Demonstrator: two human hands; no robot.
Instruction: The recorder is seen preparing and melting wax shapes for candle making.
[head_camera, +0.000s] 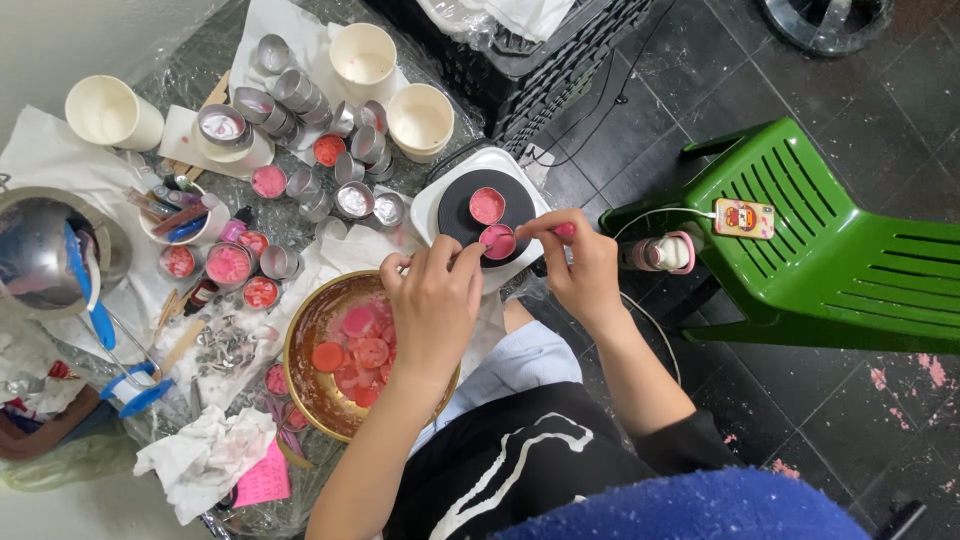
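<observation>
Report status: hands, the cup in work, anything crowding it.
Left hand and right hand both at pink wax tealight cup on black hot plate. Second pink cup sits close behind. Brass bowl under left wrist.

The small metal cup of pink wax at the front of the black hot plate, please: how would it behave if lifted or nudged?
The small metal cup looks thin-walled, so probably light and easily dented. It sits low and wide on the black hot plate, so it should slide rather than tip. Its glossy pink fill may be molten and could slop. The right hand pinches its rim; the left hand touches it.
</observation>
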